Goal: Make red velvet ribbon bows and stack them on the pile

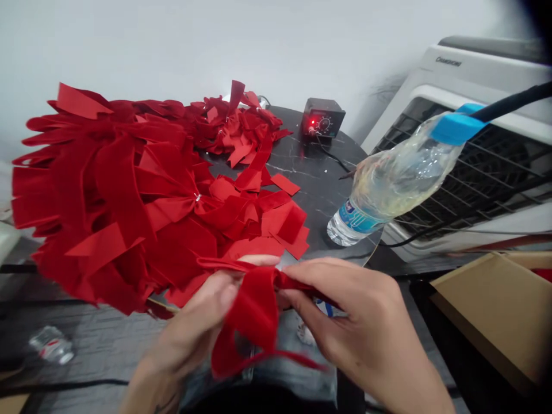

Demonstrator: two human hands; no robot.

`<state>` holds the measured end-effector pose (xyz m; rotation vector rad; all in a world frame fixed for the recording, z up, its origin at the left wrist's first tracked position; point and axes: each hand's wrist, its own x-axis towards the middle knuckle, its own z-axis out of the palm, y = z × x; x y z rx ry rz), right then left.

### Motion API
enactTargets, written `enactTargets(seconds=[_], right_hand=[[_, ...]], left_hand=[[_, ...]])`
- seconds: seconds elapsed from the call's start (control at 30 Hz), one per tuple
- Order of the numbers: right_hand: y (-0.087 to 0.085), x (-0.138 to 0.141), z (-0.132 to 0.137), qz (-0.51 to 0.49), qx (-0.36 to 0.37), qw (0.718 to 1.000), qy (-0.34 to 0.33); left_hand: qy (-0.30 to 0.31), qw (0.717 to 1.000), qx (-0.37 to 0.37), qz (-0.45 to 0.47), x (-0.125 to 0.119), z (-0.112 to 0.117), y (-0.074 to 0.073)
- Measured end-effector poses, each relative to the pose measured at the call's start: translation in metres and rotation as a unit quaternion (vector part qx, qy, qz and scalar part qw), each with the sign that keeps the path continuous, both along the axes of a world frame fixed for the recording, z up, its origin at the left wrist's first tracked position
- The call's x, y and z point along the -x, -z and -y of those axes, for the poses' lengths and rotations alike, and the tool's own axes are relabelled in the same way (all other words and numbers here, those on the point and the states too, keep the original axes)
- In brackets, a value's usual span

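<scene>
red velvet ribbon point(252, 305) hangs in a loop from both hands, just off the near edge of a round black marble table point(321, 172). the left hand point(194, 325) pinches it between thumb and bent fingers. the right hand point(357, 325) pinches another stretch of it the same way, the two hands almost touching. a heap of red velvet bows point(107, 195) covers the table's left side and spills past its left edge. at the far edge sits a small black dial unit point(323, 118) with a lit red lamp. near the right edge, a tilted clear plastic bottle point(397, 181) rests under a blue clamp point(457, 125) on a black rod point(513, 100). a cardboard box point(487, 310) lies beyond the right edge.
</scene>
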<state>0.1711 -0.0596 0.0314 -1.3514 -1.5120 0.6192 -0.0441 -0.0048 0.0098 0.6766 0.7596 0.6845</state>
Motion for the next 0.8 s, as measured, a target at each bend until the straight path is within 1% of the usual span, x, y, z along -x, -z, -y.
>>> enactTargets(seconds=[0.07,0.1,0.23,0.3,0.37,0.4,0.43,0.47,0.53,0.6,0.7,0.77,0.8], right_hand=[[-0.005,0.002,-0.004,0.086,-0.010,0.996,-0.011],[-0.007,0.003,-0.006,0.098,-0.001,0.995,-0.011],[-0.009,0.007,-0.014,0.029,0.091,0.995,-0.011],[-0.007,0.008,-0.016,0.017,0.116,0.993,-0.007],[-0.003,0.007,-0.016,0.013,0.126,0.992,0.001],[-0.001,0.005,-0.015,0.008,0.134,0.991,0.004],[0.001,0.003,-0.015,-0.003,0.140,0.990,0.005],[0.002,0.000,-0.014,-0.020,0.146,0.989,0.008],[0.006,-0.007,-0.012,-0.073,0.157,0.985,0.016],[0.010,-0.014,-0.010,-0.149,0.169,0.974,0.028],[0.018,-0.021,-0.006,-0.255,0.195,0.947,0.025],[0.021,-0.022,-0.005,-0.292,0.207,0.934,0.010],[0.022,-0.022,-0.005,-0.302,0.213,0.929,0.000]], left_hand=[[0.020,0.999,-0.001,-0.031,0.002,0.000,-0.001],[0.033,0.999,-0.010,-0.042,0.002,0.001,-0.001],[0.101,0.994,-0.030,-0.033,-0.008,0.004,0.006],[0.094,0.992,-0.048,-0.065,-0.016,0.008,0.011],[0.053,0.988,-0.096,-0.111,-0.025,0.012,0.015],[0.041,0.985,-0.118,-0.122,-0.028,0.014,0.016],[0.045,0.984,-0.127,-0.118,-0.030,0.016,0.017],[0.065,0.985,-0.120,-0.104,-0.031,0.018,0.018],[0.121,0.987,-0.075,-0.077,-0.029,0.021,0.019],[0.168,0.982,-0.041,-0.077,-0.023,0.024,0.023],[0.233,0.967,-0.039,-0.100,-0.013,0.029,0.030],[0.269,0.955,-0.051,-0.114,-0.006,0.031,0.035],[0.273,0.953,-0.066,-0.115,-0.003,0.031,0.037]])
